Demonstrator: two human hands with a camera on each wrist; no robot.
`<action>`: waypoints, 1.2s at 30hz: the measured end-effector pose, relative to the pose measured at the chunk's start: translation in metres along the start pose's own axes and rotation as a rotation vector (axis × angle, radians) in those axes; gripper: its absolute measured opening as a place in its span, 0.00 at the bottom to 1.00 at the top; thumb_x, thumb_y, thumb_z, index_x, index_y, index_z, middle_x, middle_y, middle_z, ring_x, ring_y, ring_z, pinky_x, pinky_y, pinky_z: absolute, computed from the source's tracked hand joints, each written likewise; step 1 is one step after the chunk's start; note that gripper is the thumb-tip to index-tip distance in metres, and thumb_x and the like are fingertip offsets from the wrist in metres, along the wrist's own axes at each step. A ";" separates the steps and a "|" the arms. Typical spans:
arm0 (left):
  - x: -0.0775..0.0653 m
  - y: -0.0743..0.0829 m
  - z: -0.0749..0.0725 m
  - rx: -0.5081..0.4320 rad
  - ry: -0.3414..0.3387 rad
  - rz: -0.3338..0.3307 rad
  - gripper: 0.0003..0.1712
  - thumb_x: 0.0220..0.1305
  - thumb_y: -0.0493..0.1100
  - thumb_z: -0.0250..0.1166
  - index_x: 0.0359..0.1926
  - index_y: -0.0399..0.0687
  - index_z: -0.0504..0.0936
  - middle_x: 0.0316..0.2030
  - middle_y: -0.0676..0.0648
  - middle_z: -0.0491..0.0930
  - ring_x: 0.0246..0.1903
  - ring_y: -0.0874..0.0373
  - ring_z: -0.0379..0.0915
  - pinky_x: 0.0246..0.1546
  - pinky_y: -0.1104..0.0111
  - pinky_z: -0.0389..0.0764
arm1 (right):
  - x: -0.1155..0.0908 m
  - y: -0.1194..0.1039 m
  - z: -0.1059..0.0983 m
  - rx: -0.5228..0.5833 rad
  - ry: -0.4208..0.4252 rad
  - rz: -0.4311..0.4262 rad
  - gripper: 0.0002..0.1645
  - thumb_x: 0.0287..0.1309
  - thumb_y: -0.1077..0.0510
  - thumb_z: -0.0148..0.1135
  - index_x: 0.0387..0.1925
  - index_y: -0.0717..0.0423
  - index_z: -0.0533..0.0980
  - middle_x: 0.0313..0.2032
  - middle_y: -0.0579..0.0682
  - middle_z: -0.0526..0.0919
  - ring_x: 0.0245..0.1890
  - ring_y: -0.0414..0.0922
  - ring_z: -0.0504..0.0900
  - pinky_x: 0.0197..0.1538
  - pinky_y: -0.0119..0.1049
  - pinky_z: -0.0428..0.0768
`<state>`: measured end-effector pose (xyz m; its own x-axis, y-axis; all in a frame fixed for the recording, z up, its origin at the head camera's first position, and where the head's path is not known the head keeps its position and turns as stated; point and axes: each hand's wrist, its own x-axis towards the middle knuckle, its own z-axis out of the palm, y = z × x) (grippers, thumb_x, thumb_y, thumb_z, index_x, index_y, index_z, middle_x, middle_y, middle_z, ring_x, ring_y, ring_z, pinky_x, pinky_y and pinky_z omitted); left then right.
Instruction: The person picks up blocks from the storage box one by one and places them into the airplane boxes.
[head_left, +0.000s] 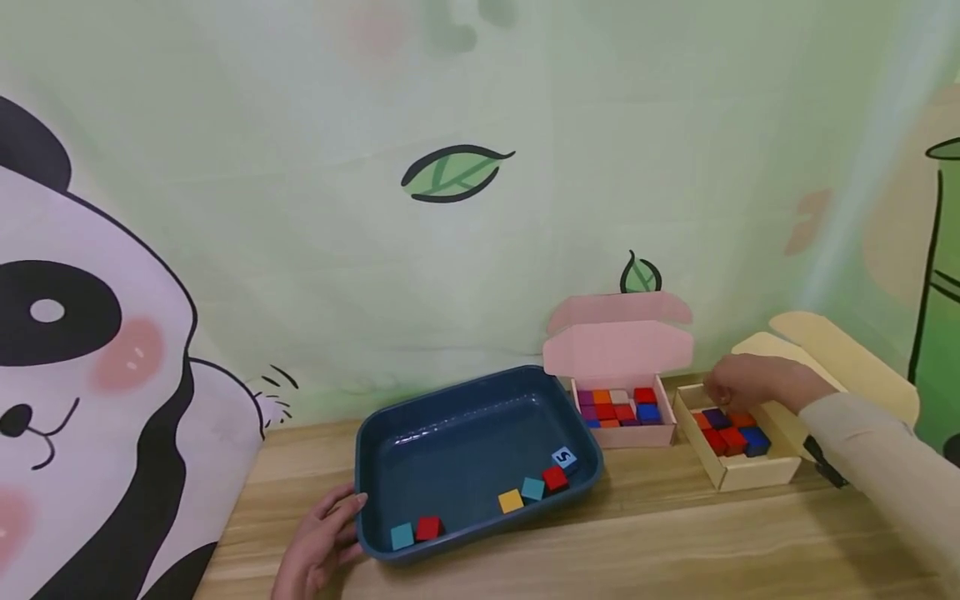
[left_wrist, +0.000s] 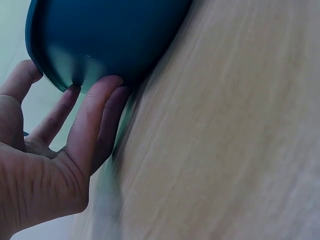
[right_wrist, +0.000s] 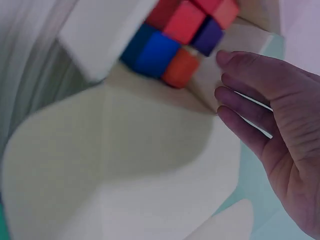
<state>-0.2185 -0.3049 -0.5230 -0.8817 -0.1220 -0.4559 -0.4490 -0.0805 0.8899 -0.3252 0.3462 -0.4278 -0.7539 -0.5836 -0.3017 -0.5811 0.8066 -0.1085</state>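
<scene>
My left hand [head_left: 321, 537] is at the left end of a dark blue tray [head_left: 465, 396]. In the left wrist view its fingertips [left_wrist: 111, 82] touch the tray's outer wall near the rim, fingers loosely bent. Over the far side of a cream cardboard box [head_left: 757, 475] hovers my right hand [head_left: 757, 379]. The right wrist view shows its fingers slightly bent and nothing between them and the thumb. Inside that box lie red cubes [right_wrist: 185, 22], blue cubes [right_wrist: 156, 54], a purple cube [right_wrist: 207, 36] and orange cubes [right_wrist: 180, 69].
Along the tray's near side sit a yellow cube [head_left: 511, 501], teal cubes, red cubes and a light blue lettered cube [head_left: 564, 458]. A pink box [head_left: 637, 436] of coloured cubes stands between tray and cream box, lid raised. A panda-printed cloth [head_left: 300, 208] hangs behind the wooden table [head_left: 637, 533].
</scene>
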 end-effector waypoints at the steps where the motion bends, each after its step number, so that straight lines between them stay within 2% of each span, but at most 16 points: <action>1: 0.000 0.000 0.000 0.001 0.002 0.004 0.38 0.69 0.51 0.68 0.72 0.42 0.66 0.51 0.39 0.84 0.41 0.49 0.85 0.41 0.53 0.87 | 0.003 -0.002 -0.002 0.017 0.017 -0.007 0.08 0.55 0.66 0.71 0.32 0.52 0.81 0.27 0.40 0.78 0.27 0.39 0.71 0.33 0.33 0.77; 4: 0.000 0.000 -0.001 0.005 -0.003 0.007 0.39 0.68 0.52 0.69 0.72 0.43 0.66 0.52 0.40 0.84 0.41 0.50 0.85 0.41 0.53 0.87 | 0.013 -0.015 -0.013 0.036 0.067 -0.044 0.05 0.57 0.65 0.71 0.34 0.53 0.83 0.28 0.39 0.79 0.28 0.38 0.72 0.34 0.32 0.79; 7: -0.001 0.000 -0.001 0.003 -0.004 0.007 0.39 0.67 0.52 0.69 0.72 0.42 0.66 0.51 0.40 0.84 0.41 0.49 0.86 0.41 0.53 0.87 | 0.026 -0.040 -0.027 0.032 0.113 -0.103 0.05 0.58 0.64 0.70 0.34 0.52 0.83 0.28 0.38 0.79 0.29 0.38 0.74 0.36 0.32 0.80; 9: 0.000 0.000 -0.001 -0.002 -0.007 0.010 0.39 0.68 0.52 0.69 0.72 0.42 0.66 0.52 0.39 0.84 0.41 0.49 0.86 0.41 0.53 0.87 | 0.036 -0.061 -0.036 0.004 0.145 -0.151 0.05 0.58 0.63 0.71 0.34 0.50 0.83 0.28 0.38 0.80 0.30 0.40 0.76 0.37 0.33 0.81; 14: 0.000 -0.001 -0.001 -0.012 0.003 0.015 0.37 0.68 0.51 0.68 0.72 0.43 0.67 0.51 0.39 0.84 0.41 0.49 0.86 0.40 0.52 0.87 | 0.065 -0.122 -0.045 -0.136 0.182 -0.340 0.06 0.58 0.58 0.73 0.37 0.48 0.84 0.32 0.41 0.83 0.33 0.40 0.80 0.40 0.31 0.82; 19: 0.000 -0.002 -0.001 0.000 0.000 0.021 0.37 0.68 0.51 0.68 0.72 0.42 0.67 0.51 0.39 0.84 0.41 0.48 0.86 0.40 0.53 0.87 | 0.092 -0.187 -0.046 -0.246 0.129 -0.487 0.06 0.63 0.56 0.70 0.41 0.46 0.83 0.37 0.41 0.83 0.32 0.34 0.77 0.38 0.25 0.79; 24: 0.000 0.002 -0.001 0.002 0.012 0.042 0.36 0.67 0.51 0.70 0.70 0.42 0.70 0.48 0.41 0.86 0.39 0.49 0.86 0.37 0.54 0.88 | 0.126 -0.247 -0.046 -0.311 0.072 -0.621 0.08 0.67 0.56 0.66 0.47 0.46 0.82 0.43 0.41 0.83 0.37 0.35 0.81 0.42 0.23 0.79; 28: 0.001 0.004 -0.002 0.007 0.002 0.050 0.38 0.65 0.52 0.71 0.70 0.42 0.69 0.48 0.42 0.85 0.40 0.49 0.86 0.37 0.54 0.88 | 0.159 -0.291 -0.037 -0.416 0.039 -0.665 0.13 0.69 0.56 0.64 0.53 0.45 0.81 0.47 0.40 0.84 0.39 0.34 0.82 0.43 0.20 0.78; 32: 0.001 0.002 -0.003 0.004 -0.007 0.041 0.40 0.67 0.53 0.70 0.72 0.42 0.66 0.51 0.40 0.84 0.41 0.49 0.85 0.39 0.54 0.87 | 0.189 -0.328 -0.023 -0.558 -0.005 -0.705 0.20 0.69 0.53 0.64 0.61 0.41 0.78 0.53 0.38 0.81 0.40 0.32 0.79 0.42 0.19 0.78; 36: -0.001 -0.002 -0.003 -0.020 -0.004 0.015 0.40 0.67 0.53 0.69 0.73 0.43 0.65 0.49 0.41 0.85 0.40 0.50 0.85 0.40 0.55 0.87 | 0.210 -0.350 -0.012 -0.614 -0.026 -0.797 0.24 0.69 0.51 0.64 0.65 0.41 0.75 0.57 0.39 0.78 0.46 0.34 0.77 0.49 0.21 0.77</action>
<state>-0.2167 -0.3079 -0.5242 -0.8889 -0.1193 -0.4423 -0.4327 -0.0984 0.8962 -0.2833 -0.0596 -0.4421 -0.0733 -0.9241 -0.3750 -0.9761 -0.0107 0.2172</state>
